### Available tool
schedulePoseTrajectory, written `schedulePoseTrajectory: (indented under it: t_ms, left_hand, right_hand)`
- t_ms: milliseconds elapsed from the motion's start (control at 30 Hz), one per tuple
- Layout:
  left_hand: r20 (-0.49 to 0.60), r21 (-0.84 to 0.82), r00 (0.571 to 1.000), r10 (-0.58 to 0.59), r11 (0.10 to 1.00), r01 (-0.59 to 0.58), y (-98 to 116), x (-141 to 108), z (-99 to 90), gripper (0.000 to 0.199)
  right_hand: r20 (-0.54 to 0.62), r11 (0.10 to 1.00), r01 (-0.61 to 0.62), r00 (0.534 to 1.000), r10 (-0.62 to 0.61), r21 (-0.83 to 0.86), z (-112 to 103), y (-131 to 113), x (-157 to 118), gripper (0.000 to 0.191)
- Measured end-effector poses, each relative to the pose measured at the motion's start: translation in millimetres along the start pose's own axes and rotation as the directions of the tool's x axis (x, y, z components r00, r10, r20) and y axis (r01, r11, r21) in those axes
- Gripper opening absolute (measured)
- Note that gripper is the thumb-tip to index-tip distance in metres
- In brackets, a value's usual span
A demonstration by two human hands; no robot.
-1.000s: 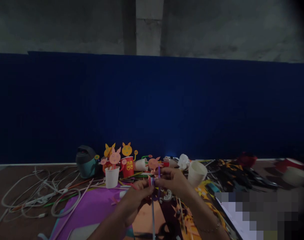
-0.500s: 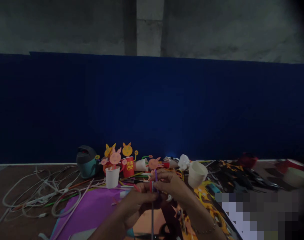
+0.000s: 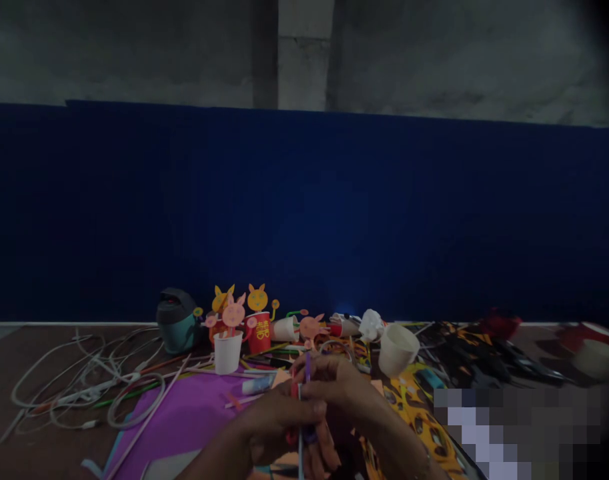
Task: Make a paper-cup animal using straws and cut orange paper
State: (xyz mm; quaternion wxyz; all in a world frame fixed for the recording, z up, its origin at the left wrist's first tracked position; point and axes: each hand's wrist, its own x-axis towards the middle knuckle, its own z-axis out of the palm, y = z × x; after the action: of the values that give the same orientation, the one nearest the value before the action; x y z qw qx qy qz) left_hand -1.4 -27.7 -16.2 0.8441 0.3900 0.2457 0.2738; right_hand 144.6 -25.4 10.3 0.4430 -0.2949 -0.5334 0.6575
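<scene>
At the middle of the lower frame, 3 figures look finished: a pink animal head (image 3: 233, 311) above an upright white cup (image 3: 227, 357), an orange head (image 3: 258, 298) above a red cup (image 3: 259, 335), and another orange head partly hidden behind the pink head. Just right of them, a white cup lies on its side, and a pink animal cutout (image 3: 313, 327) is beside it.

The piece in hand, at the bottom centre of the frame, is apart from these cups and seems unfinished: a pale, thin stick (image 3: 300, 463) with a purple strip (image 3: 308, 367) and something red against it. Whether they are fastened together, I cannot tell.

The left hand (image 3: 279, 427) is partly closed, its thumb across the stick and its lower fingers loosely extended beneath. The right hand (image 3: 347, 390) is bent over the upper end, fingers curled and apparently pinching the purple strip. The 2 hands meet around the piece, above the cluttered worktop (image 3: 7, 380); their inner fingertips are too dark to read.
</scene>
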Motion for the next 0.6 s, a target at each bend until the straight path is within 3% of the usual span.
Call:
schedulePoseTrajectory:
  t_ms: [67,133,233,400,467,600]
  left_hand:
    - [-0.024,0.030,0.999,0.023,0.999,-0.022,5,-2,3.3,0.041]
    - [0.032,0.082,0.999,0.012,0.997,-0.015,11,-4,8.2,0.041]
    - [0.135,0.153,0.990,-0.043,0.988,0.022,16,-7,14.0,0.034]
    - [0.064,0.038,0.996,0.064,0.997,-0.067,18,-8,14.9,0.031]
    - [0.090,0.014,0.993,0.076,0.997,-0.077,19,-8,14.2,0.031]
    - [0.057,0.117,0.996,0.069,0.990,-0.075,19,-5,12.1,0.035]
  right_hand:
    - [-0.053,0.998,-0.016,0.998,0.019,0.054,3,0,-1,0.028]
    - [-0.056,0.996,-0.072,0.996,0.075,0.057,6,0,-2,0.036]
    - [-0.023,0.984,-0.177,0.984,0.177,-0.024,8,0,-3,0.031]
    - [-0.134,0.991,-0.129,0.982,0.131,0.025,3,1,1,0.029]
    - [-0.191,0.993,-0.112,0.975,0.116,0.032,-2,-1,3,0.031]
    - [-0.230,0.994,-0.091,0.970,0.076,-0.056,-11,-6,5,0.028]
